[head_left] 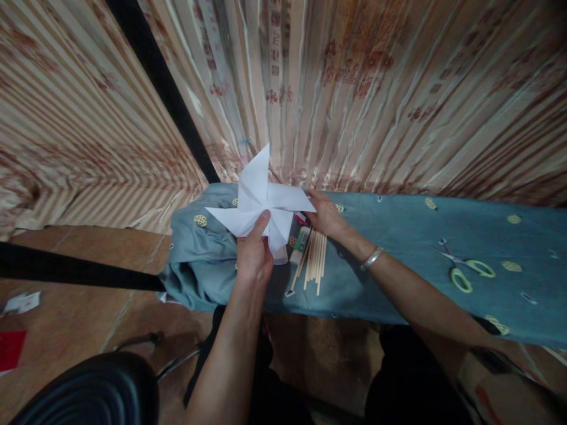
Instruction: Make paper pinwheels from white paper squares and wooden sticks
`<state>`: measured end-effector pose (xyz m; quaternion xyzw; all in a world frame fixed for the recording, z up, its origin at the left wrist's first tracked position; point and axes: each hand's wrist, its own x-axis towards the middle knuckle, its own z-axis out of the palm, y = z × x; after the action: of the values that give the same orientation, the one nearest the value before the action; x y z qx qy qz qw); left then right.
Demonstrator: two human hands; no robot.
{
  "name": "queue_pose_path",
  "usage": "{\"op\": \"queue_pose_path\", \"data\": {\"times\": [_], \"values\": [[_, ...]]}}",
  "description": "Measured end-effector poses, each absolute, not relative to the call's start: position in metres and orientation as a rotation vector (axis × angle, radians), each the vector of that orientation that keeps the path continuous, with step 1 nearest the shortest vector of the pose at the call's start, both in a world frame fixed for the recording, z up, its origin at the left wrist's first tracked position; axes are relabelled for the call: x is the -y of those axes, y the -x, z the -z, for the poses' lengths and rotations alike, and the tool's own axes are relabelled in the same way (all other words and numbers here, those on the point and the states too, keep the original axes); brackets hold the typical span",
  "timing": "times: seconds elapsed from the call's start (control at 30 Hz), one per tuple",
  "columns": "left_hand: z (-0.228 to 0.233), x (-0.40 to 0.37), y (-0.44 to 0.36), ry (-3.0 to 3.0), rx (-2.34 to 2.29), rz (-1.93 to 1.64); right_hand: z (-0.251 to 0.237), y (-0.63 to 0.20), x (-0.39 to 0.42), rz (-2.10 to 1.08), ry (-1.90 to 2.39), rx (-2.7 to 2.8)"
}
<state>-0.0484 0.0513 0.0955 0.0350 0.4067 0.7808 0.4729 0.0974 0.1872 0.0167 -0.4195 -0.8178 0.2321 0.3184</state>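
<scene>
My left hand (253,251) holds a white folded paper pinwheel (257,200) upright, thumb pressed on its centre. My right hand (326,215), with a silver bangle on the wrist, touches the pinwheel's right blade with its fingertips. Just below the pinwheel, on the blue-grey cloth (398,271), lie a bundle of thin wooden sticks (315,260) and a glue stick (301,243). Part of the paper hides what is behind it.
Green-handled scissors (465,268) lie on the cloth to the right. A striped curtain (354,88) hangs behind the table. A black stool (93,386) stands at the lower left on the tiled floor, with paper scraps (22,302) further left.
</scene>
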Motion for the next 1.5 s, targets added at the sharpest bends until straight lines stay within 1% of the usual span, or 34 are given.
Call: {"op": "queue_pose_path", "data": {"times": [0.1,0.33,0.63,0.9,1.07,1.33,1.5], "values": [[-0.095,-0.051,0.049,-0.091,-0.994,-1.903,-0.010,-0.098,-0.187,-0.951,1.140,1.748],[-0.097,-0.054,0.042,-0.085,-1.040,-1.899,-0.003,-0.117,-0.182,-1.263,1.187,1.284],[-0.090,-0.060,-0.001,-0.196,-1.014,-1.793,-0.021,-0.192,-0.118,-1.622,1.150,0.903],[-0.067,-0.067,-0.040,-0.329,-1.051,-1.667,-0.015,-0.236,-0.101,-1.698,1.128,0.759],[-0.050,-0.066,-0.061,-0.396,-1.087,-1.600,-0.024,-0.258,-0.081,-1.642,1.141,0.677],[-0.039,-0.067,-0.077,-0.510,-1.112,-1.559,-0.048,-0.266,-0.065,-1.527,1.142,0.787],[-0.032,-0.065,-0.082,-0.623,-1.140,-1.556,-0.050,-0.269,-0.060,-1.565,1.107,0.748]]}}
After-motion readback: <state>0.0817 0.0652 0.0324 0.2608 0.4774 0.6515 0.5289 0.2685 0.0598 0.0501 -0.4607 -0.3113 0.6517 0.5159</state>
